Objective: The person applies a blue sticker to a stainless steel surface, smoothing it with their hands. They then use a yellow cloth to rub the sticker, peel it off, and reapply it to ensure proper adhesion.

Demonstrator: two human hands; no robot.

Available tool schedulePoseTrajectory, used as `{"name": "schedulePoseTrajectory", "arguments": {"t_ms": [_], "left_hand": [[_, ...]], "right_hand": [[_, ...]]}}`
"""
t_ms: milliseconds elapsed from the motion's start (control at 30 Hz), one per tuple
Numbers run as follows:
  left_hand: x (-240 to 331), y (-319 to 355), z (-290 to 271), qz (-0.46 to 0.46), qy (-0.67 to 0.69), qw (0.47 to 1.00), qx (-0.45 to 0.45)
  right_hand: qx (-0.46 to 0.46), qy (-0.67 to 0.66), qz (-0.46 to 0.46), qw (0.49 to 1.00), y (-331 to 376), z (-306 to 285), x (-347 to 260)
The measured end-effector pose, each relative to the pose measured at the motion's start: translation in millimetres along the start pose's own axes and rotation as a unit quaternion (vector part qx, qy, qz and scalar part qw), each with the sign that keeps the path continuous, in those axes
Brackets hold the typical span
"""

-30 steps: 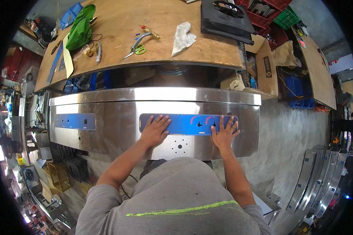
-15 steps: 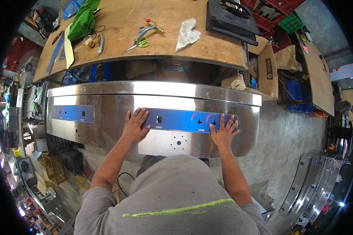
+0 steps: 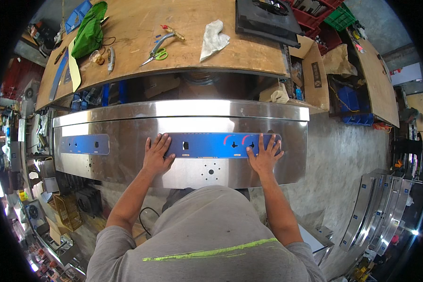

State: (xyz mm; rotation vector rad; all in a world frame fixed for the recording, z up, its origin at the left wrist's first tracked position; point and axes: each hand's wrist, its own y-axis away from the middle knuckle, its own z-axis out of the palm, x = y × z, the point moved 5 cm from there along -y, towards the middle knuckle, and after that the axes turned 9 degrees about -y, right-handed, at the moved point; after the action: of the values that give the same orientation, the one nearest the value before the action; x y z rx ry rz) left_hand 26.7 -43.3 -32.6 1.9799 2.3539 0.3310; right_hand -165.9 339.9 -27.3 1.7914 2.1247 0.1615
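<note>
A long shiny sheet-metal panel point(image 3: 131, 167) spans the view in front of my body. Along its right half runs a blue label strip point(image 3: 204, 144) with cutouts and red curved marks. My left hand point(image 3: 158, 152) lies flat over the strip's left end, fingers stretched out. Over the right end, my right hand point(image 3: 265, 155) rests with its fingers spread. A second, shorter blue label point(image 3: 85, 144) sits on the panel's left part, with neither hand on it. Below the long strip a ring of small holes surrounds a larger hole point(image 3: 211, 172).
Beyond the panel stands a wooden workbench point(image 3: 131, 28). On it lie green-handled scissors point(image 3: 160, 55), a white rag point(image 3: 215, 41), a green bag point(image 3: 89, 33) and a black fan housing point(image 3: 268, 21). An open cardboard box point(image 3: 317, 77) is at the right. Metal panels point(image 3: 376, 211) stand lower right.
The bench, panel and hands have shifted slightly left in the view. Both hands keep their places on the blue strip's ends.
</note>
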Motion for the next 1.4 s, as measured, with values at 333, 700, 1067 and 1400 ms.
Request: {"name": "schedulePoseTrajectory", "arguments": {"t_ms": [333, 700, 1067, 1400], "left_hand": [[-1, 1, -1, 0.002, -0.015, 1.0, 0.002], [12, -4, -25, 0.015, -0.056, 0.998, -0.011], [29, -34, -42, 0.18, -0.139, 0.97, -0.088], [36, -47, -54, 0.214, -0.154, 0.956, -0.131]], "right_hand": [[0.024, 0.023, -0.02, 0.999, -1, 3, 1], [0.045, 0.013, -0.037, 0.998, -1, 8, 3], [0.04, 0.025, -0.032, 0.998, -2, 7, 3], [0.044, 0.031, -0.036, 0.998, -3, 10, 6]]}}
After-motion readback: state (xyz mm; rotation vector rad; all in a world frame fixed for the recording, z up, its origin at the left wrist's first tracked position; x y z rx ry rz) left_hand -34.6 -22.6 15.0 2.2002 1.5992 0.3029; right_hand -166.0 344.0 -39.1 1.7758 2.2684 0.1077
